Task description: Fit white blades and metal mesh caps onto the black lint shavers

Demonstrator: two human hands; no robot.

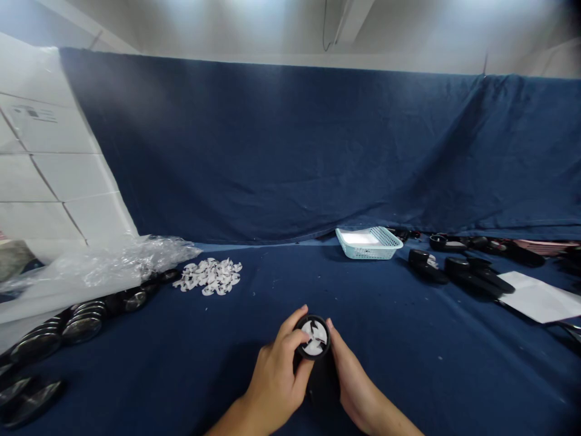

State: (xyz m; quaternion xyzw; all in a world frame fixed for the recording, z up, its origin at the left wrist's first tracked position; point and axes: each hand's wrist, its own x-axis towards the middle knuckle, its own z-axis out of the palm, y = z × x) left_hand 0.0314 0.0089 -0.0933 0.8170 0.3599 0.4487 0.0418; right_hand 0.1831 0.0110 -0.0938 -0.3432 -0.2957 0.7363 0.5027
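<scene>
Both my hands are at the bottom middle of the view, around a black cylindrical part that stands upright. Its round end carries white crescent-shaped pieces in a ring. My left hand wraps its near side, with fingertips on the rim and reaching the white pieces. My right hand presses flat against the other side. The lower body is partly hidden by my hands. A loose heap of similar white crescent pieces lies farther ahead on the blue cloth-covered table.
A row of round black parts lies along the left. A crumpled clear plastic bag sits behind them. A pale blue plastic basket stands at the back. Several black parts and a white paper sheet lie to the right.
</scene>
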